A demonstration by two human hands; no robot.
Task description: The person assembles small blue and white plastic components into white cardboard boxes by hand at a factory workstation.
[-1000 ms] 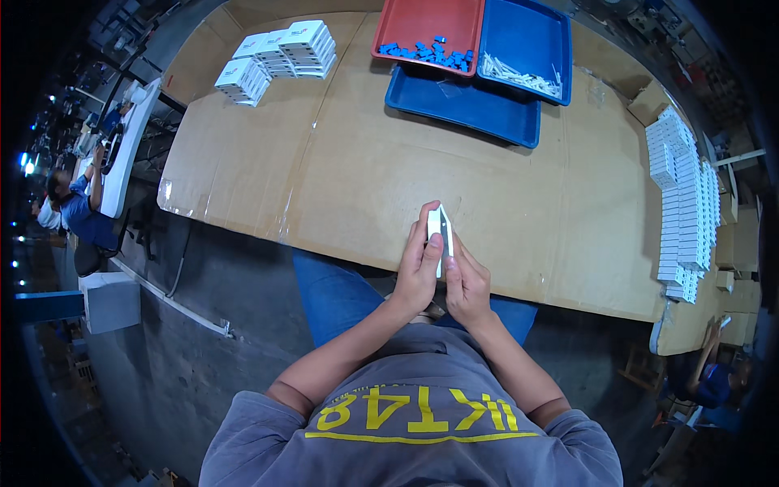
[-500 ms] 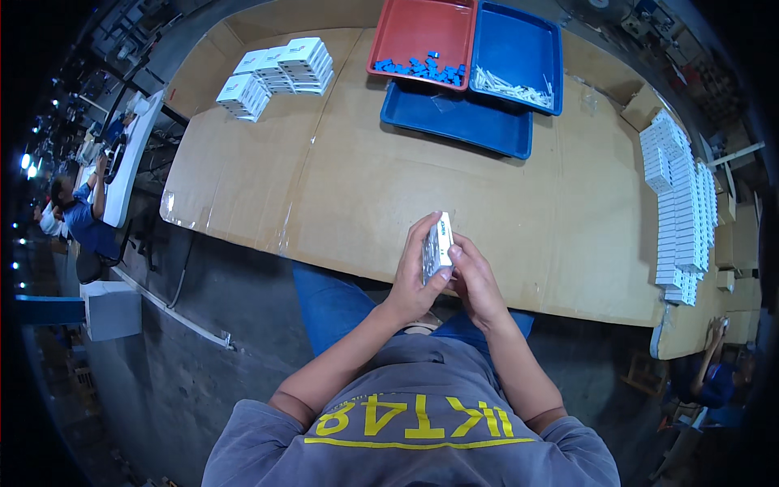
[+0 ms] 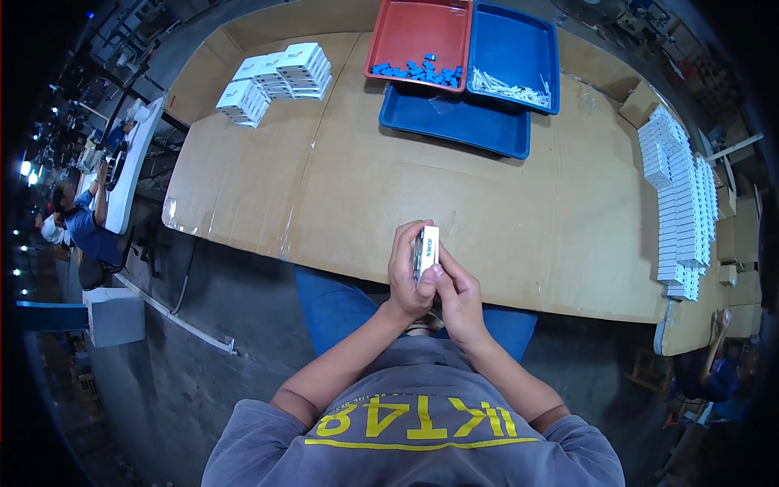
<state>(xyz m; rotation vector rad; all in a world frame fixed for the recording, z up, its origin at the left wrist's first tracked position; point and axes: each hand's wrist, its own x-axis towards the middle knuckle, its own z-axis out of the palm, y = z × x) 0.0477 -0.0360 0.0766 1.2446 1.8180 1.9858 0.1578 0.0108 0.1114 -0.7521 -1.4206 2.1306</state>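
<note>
Small white box (image 3: 431, 246) held narrow face up at the table's (image 3: 341, 195) near edge.
The left hand (image 3: 407, 280) has its fingers closed around the box's left side; the right hand (image 3: 461, 302) curls in at the near right, thumb against the near end, other fingertips partly hidden. Slackened fingers or uneven thumb pressure could tip the box onto the floor (image 3: 243, 385); too hard a squeeze might dent it.

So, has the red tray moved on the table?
No, the red tray stays at the same spot on the table; the whole view shifted slightly.
</note>
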